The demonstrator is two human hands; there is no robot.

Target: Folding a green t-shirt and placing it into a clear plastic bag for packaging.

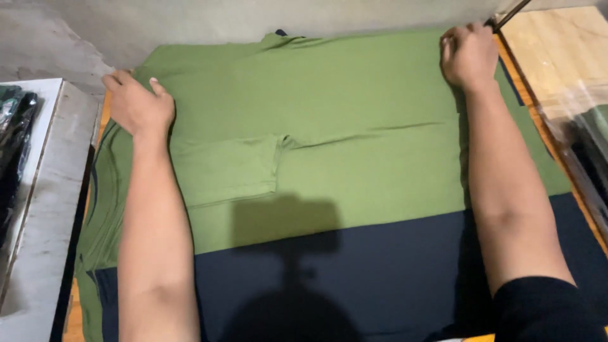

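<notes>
A green t-shirt [329, 114] lies spread flat across a dark navy cloth [380, 272] on a table, one short sleeve [228, 168] folded in over its body. My left hand [136, 101] rests on the shirt's far left corner, fingers closed over the fabric edge. My right hand [468, 54] presses on the far right corner, knuckles up and fingers curled into the cloth. Both forearms stretch out over the shirt.
More green fabric [101, 209] hangs in layers at the table's left edge. A white ledge [44, 190] with dark bagged items [16, 120] stands at the left. A wooden surface [557, 44] and clear plastic [586, 107] lie at the right. A grey wall [253, 19] runs behind.
</notes>
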